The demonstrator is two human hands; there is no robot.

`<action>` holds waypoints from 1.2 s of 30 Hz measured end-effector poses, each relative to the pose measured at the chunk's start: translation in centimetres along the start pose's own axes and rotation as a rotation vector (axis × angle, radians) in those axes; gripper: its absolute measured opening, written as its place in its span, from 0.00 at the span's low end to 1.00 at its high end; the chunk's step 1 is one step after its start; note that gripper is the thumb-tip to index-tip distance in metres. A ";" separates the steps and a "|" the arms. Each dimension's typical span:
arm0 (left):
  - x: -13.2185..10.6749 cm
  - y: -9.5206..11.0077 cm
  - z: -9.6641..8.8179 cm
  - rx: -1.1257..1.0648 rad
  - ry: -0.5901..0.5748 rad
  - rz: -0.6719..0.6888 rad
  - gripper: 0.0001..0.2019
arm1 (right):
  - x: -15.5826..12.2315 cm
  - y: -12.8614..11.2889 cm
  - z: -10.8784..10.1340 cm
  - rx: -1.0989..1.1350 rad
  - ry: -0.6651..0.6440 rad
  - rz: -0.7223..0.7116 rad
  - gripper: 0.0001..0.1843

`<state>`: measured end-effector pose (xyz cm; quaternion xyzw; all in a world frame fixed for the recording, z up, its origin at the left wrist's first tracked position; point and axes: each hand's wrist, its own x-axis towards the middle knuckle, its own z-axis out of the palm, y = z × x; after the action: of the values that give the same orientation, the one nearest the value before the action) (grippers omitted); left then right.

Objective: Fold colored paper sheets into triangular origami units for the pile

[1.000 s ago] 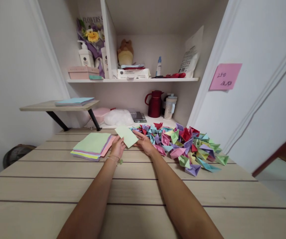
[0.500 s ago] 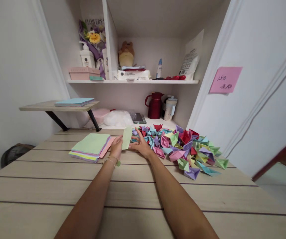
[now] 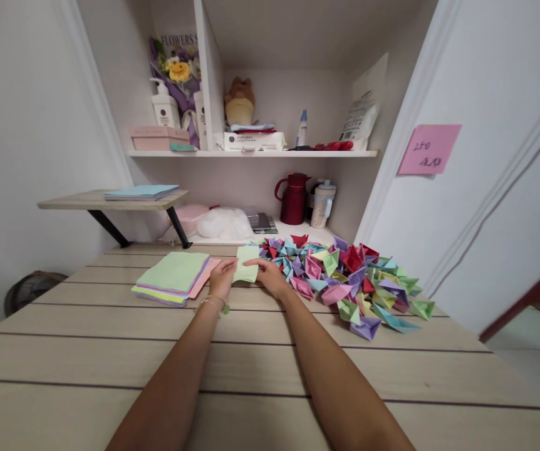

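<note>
A pale green sheet of paper (image 3: 246,264) is held up between my two hands, just above the wooden table. My left hand (image 3: 223,277) pinches its left edge, a bracelet with a green charm at the wrist. On the other side, my right hand (image 3: 271,277) has its fingers closed on the right edge of the sheet. Left of my hands lies a stack of coloured square paper (image 3: 172,274), light green on top. Beyond and beside my right hand spreads a heap of folded paper boats (image 3: 338,293) in many colours.
A small raised shelf (image 3: 70,202) carries more blue paper (image 3: 141,192) at the left. Behind the table, a cabinet holds a red jug (image 3: 293,199), a pale cup (image 3: 322,205) and a white plastic bag (image 3: 225,223). A pink note (image 3: 430,149) sticks to the right wall.
The green sheet has turned to face me more and looks wider. My right hand's fingers, spread and raised before, have come down onto its right edge.
</note>
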<state>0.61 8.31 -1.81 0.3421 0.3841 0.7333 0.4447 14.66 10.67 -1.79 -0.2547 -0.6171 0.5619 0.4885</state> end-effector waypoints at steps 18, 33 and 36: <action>-1.3 1.1 1.3 -0.040 -0.148 -0.116 0.15 | 0.2 -0.4 0.1 0.077 0.230 0.004 0.21; -0.9 0.8 0.9 -0.009 -0.083 -0.036 0.18 | 0.7 -0.1 -0.3 0.138 0.200 0.011 0.18; -0.9 1.0 0.8 -0.035 -0.085 -0.035 0.12 | 0.3 -0.4 -0.1 0.124 0.132 0.032 0.19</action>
<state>1.22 7.40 -0.74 0.3584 0.3578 0.7168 0.4792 14.71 10.90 -1.34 -0.2701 -0.5436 0.5888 0.5338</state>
